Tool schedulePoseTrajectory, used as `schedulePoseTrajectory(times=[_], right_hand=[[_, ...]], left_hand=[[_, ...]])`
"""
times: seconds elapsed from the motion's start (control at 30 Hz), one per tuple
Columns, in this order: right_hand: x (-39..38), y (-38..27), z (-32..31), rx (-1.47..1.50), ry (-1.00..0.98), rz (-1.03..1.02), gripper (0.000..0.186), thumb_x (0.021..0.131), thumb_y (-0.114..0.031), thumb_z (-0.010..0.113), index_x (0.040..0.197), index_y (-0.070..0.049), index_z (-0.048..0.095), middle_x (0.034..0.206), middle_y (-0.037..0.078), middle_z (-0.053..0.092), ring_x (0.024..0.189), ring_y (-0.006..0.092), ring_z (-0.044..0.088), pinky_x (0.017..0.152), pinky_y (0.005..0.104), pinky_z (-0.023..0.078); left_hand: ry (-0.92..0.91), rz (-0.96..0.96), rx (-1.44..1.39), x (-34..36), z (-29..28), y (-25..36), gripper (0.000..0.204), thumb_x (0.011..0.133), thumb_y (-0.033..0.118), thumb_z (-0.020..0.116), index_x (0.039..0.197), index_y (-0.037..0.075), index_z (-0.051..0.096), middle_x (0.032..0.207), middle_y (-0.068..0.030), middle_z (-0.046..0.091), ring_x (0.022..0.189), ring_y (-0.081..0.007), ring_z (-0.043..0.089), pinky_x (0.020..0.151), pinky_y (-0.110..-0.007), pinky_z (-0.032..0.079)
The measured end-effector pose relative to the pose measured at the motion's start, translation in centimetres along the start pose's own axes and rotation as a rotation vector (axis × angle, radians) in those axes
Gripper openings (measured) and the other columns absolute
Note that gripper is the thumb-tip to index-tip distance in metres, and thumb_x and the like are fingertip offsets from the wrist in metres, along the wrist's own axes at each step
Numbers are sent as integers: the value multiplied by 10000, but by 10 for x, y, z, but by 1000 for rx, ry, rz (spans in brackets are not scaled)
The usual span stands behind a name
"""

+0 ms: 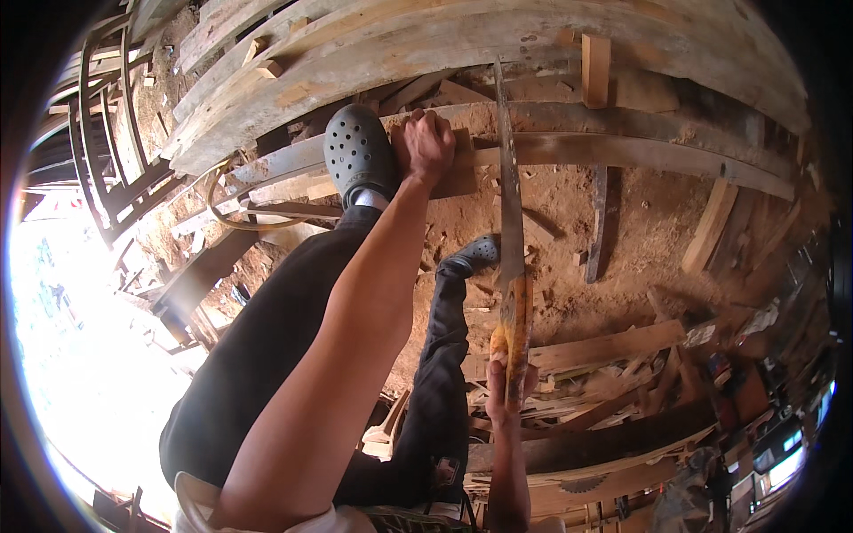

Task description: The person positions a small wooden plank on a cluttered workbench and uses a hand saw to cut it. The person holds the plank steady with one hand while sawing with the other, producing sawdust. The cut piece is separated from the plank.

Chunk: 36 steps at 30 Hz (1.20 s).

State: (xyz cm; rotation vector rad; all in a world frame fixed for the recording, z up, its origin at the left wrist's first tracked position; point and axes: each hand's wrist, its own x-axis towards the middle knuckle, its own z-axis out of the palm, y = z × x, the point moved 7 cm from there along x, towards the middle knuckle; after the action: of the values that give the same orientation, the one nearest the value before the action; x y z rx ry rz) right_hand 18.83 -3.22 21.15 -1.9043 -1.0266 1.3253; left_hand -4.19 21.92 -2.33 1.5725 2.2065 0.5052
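Observation:
My left hand (425, 142) presses with curled fingers on a short brown board (458, 182) over a long timber (640, 155), right beside my raised foot in a grey perforated clog (354, 151). My right hand (508, 377) grips the worn yellow handle of a hand saw (509, 204). The long blade points away from me across the timber, to the right of my left hand, its tip near the upper weathered beams. Whether its teeth are in the wood is unclear.
Stacked curved timbers (418, 49) span the top. My other foot (475, 253) is on dirt ground (551, 302) with wood scraps. Offcuts and planks (595, 351) lie at the lower right, a yellowish hose (222, 218) at the left. Bright daylight enters at far left.

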Motion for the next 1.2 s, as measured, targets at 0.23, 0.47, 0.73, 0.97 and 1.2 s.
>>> schedulePoseTrajectory(times=[0.23,0.47,0.73,0.97,1.2], right_hand=[[-16,-35,-8,-262,-14,-97,306,884,-127,673,649,-30,504,513,34,391,439,166,372,431,321,283],[-37,-25,-17,-208,-121,78,241,876,-43,652,672,-35,522,550,64,463,446,194,439,432,326,319],[-41,-33,-13,-345,-156,-205,128,855,15,669,889,-43,560,716,55,554,511,178,478,451,317,349],[-29,-49,-17,-268,-86,84,228,873,-34,647,688,-41,515,587,13,480,506,106,445,458,287,334],[-19,-64,-27,-177,-41,216,300,889,-101,644,641,-27,492,518,-8,429,486,93,423,451,279,330]], left_hand=[[-40,-7,6,1,-17,14,201,818,224,580,754,54,664,891,-155,662,863,-368,650,789,-492,489],[31,75,49,1,-23,22,176,786,200,611,736,41,666,864,-157,662,806,-379,656,751,-493,523],[79,91,23,-2,-26,23,174,767,201,620,724,38,663,843,-167,657,774,-382,655,707,-484,539],[39,52,17,1,-19,17,204,778,236,622,728,42,659,854,-166,655,774,-382,652,712,-492,532],[27,49,33,-1,-20,18,222,784,253,610,753,45,682,875,-166,664,828,-378,645,772,-485,522]])
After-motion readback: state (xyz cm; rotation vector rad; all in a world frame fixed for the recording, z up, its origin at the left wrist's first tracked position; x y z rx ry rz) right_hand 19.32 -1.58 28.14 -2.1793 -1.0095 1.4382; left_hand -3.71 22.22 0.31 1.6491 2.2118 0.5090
